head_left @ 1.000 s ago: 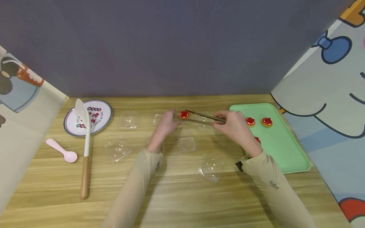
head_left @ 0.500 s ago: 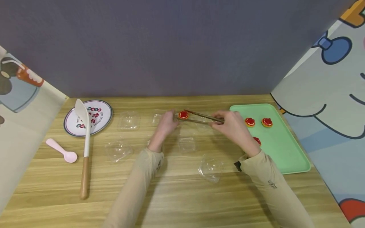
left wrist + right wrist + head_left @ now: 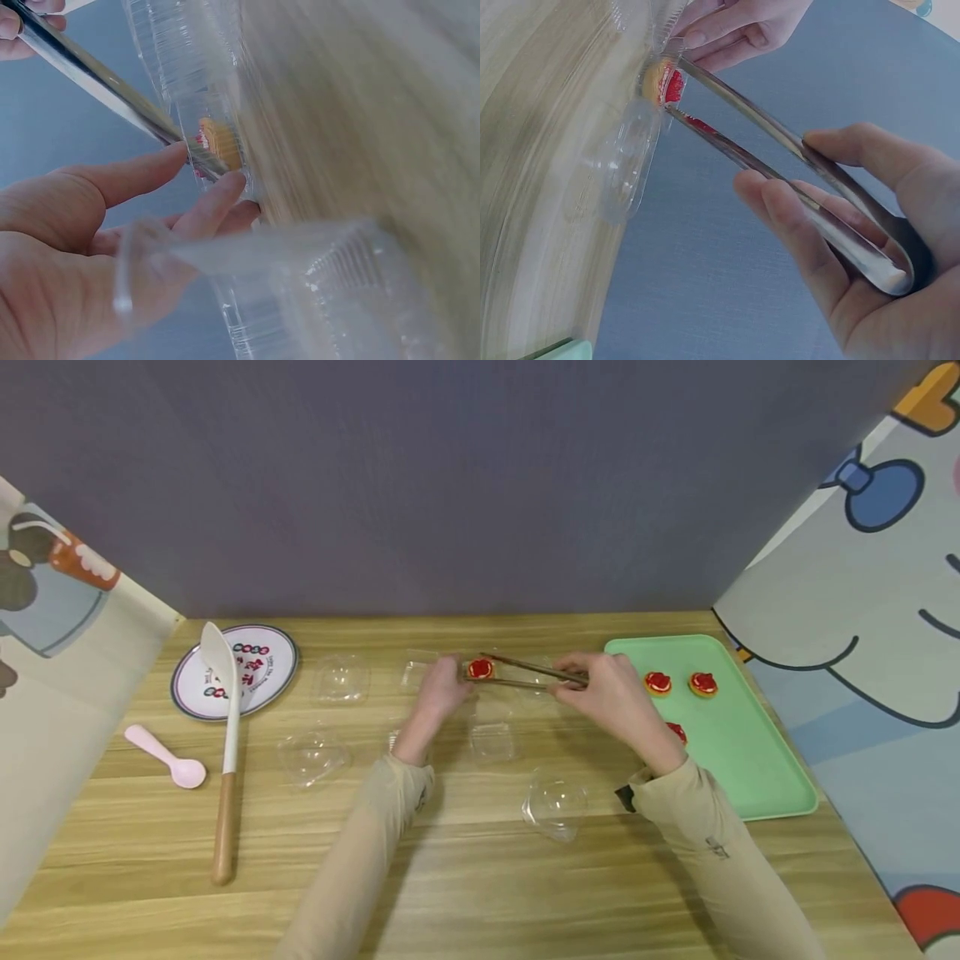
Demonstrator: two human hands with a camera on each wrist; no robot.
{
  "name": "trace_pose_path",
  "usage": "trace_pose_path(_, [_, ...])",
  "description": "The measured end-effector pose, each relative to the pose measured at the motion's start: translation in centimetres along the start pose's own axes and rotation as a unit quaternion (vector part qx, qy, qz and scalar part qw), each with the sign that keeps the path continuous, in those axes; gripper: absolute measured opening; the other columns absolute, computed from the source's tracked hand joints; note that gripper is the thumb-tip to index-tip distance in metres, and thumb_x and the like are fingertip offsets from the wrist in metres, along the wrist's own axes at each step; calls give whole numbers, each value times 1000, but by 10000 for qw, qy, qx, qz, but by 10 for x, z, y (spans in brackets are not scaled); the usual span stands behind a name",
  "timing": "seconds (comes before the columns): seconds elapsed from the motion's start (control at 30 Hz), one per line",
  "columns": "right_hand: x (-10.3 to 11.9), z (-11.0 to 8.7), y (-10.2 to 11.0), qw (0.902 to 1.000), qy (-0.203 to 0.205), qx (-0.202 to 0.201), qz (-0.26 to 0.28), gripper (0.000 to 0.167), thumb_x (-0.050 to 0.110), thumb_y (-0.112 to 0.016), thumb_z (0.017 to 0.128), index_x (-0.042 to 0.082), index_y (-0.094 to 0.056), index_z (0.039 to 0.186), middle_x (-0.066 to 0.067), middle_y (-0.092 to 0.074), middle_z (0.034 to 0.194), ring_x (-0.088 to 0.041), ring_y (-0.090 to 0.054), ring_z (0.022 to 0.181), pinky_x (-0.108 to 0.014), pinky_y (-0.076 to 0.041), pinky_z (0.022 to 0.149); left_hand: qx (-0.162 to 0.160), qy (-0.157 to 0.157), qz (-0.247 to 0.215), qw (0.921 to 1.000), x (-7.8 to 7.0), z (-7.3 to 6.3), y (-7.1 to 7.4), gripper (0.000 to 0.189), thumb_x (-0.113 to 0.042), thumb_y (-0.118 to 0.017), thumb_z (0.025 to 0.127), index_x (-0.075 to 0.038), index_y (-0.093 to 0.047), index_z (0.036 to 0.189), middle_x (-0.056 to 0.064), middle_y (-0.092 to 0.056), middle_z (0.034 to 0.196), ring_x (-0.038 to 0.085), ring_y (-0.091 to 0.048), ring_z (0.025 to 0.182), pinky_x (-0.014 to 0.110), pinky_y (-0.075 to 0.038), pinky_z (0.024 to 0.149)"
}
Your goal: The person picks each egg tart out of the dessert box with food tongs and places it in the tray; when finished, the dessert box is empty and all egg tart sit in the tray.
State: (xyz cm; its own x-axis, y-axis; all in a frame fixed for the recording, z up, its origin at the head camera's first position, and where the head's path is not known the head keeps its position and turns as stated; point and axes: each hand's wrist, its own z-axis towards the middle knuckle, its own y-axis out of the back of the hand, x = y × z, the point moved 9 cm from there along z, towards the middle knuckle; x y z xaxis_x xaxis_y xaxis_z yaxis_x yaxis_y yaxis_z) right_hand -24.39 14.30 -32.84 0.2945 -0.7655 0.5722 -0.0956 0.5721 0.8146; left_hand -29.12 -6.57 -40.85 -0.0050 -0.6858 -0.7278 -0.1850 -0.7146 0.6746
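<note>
In the head view, my right hand [image 3: 611, 689] holds metal tongs [image 3: 532, 667] between thumb and fingers. Their two arms are spread, one tip on each side of a small red-topped tart [image 3: 480, 669]. That tart is in a clear plastic box [image 3: 206, 105], seen edge-on in the left wrist view. My left hand [image 3: 442, 685] pinches the near side of this box with its thumb and fingertips beside the tart. Whether the tong tips still press on the tart I cannot tell. The box's raised domed lid [image 3: 622, 165] shows in the right wrist view.
A green tray [image 3: 750, 768] at right bears several tarts, such as one tart [image 3: 703, 683]. Clear boxes, among them one box [image 3: 555, 806], lie around the hands. At left are a patterned plate [image 3: 273, 672], a long-handled spatula [image 3: 228, 743] and a pink spoon [image 3: 186, 772].
The tart and the tong tips have shifted slightly left and down. My right hand has followed a little to the left; the left hand has stayed nearly in place.
</note>
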Motion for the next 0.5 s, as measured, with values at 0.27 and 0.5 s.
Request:
trace_pose_path(0.27, [3,0,-1,9993,257,-25,-280,27,14,-81,95,-2,-79,117,-17,-80,106,-27,-77,83,-45,-63,71,-36,40,78,10000,-1,0,-1,36,8,-73,93,12,-64,128,21,-70,99,23,-59,76,36,-61,74])
trace_pose_path(0.5, [1,0,-1,9990,387,-39,-218,26,12,-82,95,-2,-80,116,-17,-80,105,-25,-76,79,-42,-62,68,-125,-48,-39,9999,0,2,0,36,8,-74,91,11,-65,126,23,-72,106,34,-68,91,41,-63,83])
